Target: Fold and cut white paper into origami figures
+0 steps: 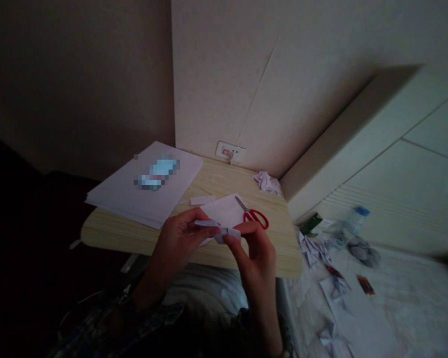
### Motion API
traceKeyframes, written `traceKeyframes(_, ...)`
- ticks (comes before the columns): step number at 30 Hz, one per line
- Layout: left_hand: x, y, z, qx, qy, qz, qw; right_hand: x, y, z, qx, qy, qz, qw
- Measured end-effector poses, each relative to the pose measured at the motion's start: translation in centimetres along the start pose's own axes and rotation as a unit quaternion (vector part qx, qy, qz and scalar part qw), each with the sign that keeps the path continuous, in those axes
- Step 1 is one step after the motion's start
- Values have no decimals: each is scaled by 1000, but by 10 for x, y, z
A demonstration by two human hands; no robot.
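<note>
Between my two hands is a small folded piece of white paper (227, 232), held above the near edge of the wooden table. My left hand (181, 232) pinches its left part between thumb and fingers. On the other side, my right hand (256, 247) grips the right end with thumb and forefinger. Just behind the hands lies a flat white sheet (225, 208), partly covered by them. Scissors with red handles (260, 218) rest at its right edge, blades pointing up and left. A narrow paper strip (203, 200) lies beyond my left hand.
A stack of white paper (115, 191) carries a blurred-out phone-like object (158, 173) on the table's left. Folded paper pieces (266, 183) sit at the back right corner, near a wall socket (230, 151). On the bed at right are a plastic bottle (352, 223) and more folded paper (313, 251).
</note>
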State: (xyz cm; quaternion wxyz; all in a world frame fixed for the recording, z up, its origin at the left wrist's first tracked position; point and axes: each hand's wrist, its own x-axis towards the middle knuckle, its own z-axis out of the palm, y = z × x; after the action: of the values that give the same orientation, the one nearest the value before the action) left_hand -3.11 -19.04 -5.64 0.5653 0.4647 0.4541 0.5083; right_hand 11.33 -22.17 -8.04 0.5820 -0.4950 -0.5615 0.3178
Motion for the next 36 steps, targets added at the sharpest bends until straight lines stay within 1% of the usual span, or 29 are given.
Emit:
traceKeyframes(2,-3,3,0,-3,-28,30,999,-1,1,-3,-27,31,-79,996)
traceKeyframes(4,-4,3,0,-21,-68,57,996,-1,2,-8,-58,53,-171,982)
traceKeyframes(6,-5,0,0,-57,-99,63,991,-1,1,-13,-95,61,-242,964)
traceKeyframes(7,-5,-1,0,-78,-102,58,990,-1,1,-15,-110,64,-265,956)
traceKeyframes(9,-5,-3,1,-118,-97,32,988,0,-1,-18,-128,71,-298,943)
traceKeyframes(11,-5,-1,2,-156,-89,-6,984,0,-2,-19,-134,80,-322,934)
traceKeyframes(13,-5,2,2,-188,-98,-54,976,1,-3,-19,-143,88,-342,924)
traceKeyframes(15,-6,6,1,-195,-107,-95,970,2,-2,-21,-153,86,-356,918)
traceKeyframes(17,-7,9,-1,-166,-109,-127,972,3,0,-23,-156,70,-360,917)
traceKeyframes(19,-7,10,-3,-127,-107,-141,976,3,2,-25,-159,52,-358,919)
traceKeyframes(25,-5,5,-4,-70,-96,-112,987,4,5,-30,-192,21,-319,928)
traceKeyframes(27,-3,3,-3,-74,-95,-117,986,4,5,-32,-184,2,-304,935)
traceKeyframes(29,-1,0,-3,-75,-107,-122,984,4,4,-34,-176,-26,-286,942)
traceKeyframes(31,2,-3,-2,-59,-110,-109,986,4,1,-36,-168,-57,-259,949)
traceKeyframes(33,3,-4,-1,-34,-90,-83,992,5,-2,-36,-157,-72,-230,958)
traceKeyframes(36,2,-4,1,-4,-52,-42,998,5,-7,-34,-139,-53,-194,970)
